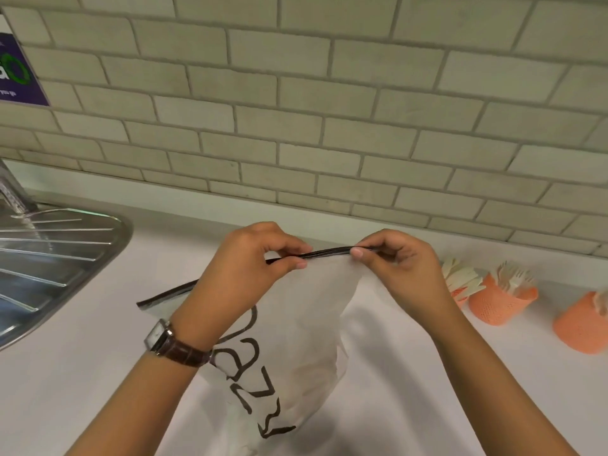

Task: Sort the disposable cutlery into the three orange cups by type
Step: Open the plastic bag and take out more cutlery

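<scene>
Operator's arms: bare, sleeveless within view.
Left wrist is wearing a wristwatch [157, 334] with rectangular silver case and dark brown textured leather strap; right hand [399, 268] is showing no rings or bands.

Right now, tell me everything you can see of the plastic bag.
The bag is translucent, whitish thin plastic with large black lettering down its left side and a dark zip strip along its top edge. It is held up over the white counter, hanging crumpled below the strip, which slants down to the left. The left hand and right hand pinch the strip between fingers and thumbs. Whether it holds anything cannot be told.
</scene>
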### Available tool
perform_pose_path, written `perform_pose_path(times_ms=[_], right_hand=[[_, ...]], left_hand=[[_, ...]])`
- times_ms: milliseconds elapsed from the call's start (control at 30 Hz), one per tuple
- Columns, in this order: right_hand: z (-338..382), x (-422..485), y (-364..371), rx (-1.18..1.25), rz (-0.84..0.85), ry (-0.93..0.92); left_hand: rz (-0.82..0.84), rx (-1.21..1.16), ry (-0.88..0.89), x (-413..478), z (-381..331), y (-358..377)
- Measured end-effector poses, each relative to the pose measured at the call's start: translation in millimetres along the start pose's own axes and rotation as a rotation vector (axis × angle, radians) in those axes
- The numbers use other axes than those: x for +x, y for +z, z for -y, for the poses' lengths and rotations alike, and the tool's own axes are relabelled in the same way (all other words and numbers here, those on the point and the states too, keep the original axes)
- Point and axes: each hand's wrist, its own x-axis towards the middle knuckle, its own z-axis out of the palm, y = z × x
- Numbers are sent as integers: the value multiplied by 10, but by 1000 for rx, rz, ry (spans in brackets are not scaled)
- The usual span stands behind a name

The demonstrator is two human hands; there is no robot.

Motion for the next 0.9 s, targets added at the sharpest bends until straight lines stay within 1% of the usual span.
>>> perform_pose_path(times_ms=[100,133,233,300,367,433,500,567,667,733,800,900], right_hand=[[-70,50,-182,4,-108,32],[-91,50,-250,8,-136,41],[-122,13,-347,21,-137,48],[-112,-21,-335,-4,-107,36],[-75,-49,-332,-16,-73,24],[-3,-67,-350,-51,-18,18],[104,-95,-353,-112,62,31],[198,-122,-329,-236,155,48],[303,-167,-256,-444,300,56],[349,-201,-209,-467,330,52],[379,-240,-157,-457,320,66],[374,-317,-36,-528,299,53]], left_hand=[[-45,160,-3,-149,192,-304],[-64,181,-18,-217,271,-432],[-142,148,-49,-406,420,-711],[-166,133,-30,-486,444,-766],[-148,161,20,-532,450,-777],[-91,196,53,-561,478,-792],[8,197,28,-566,470,-813],[106,203,-10,-570,432,-811],[154,203,-7,-604,341,-804],[144,183,-25,-641,247,-794],[84,169,-56,-663,171,-754],[-15,295,-88,-675,116,-615]])
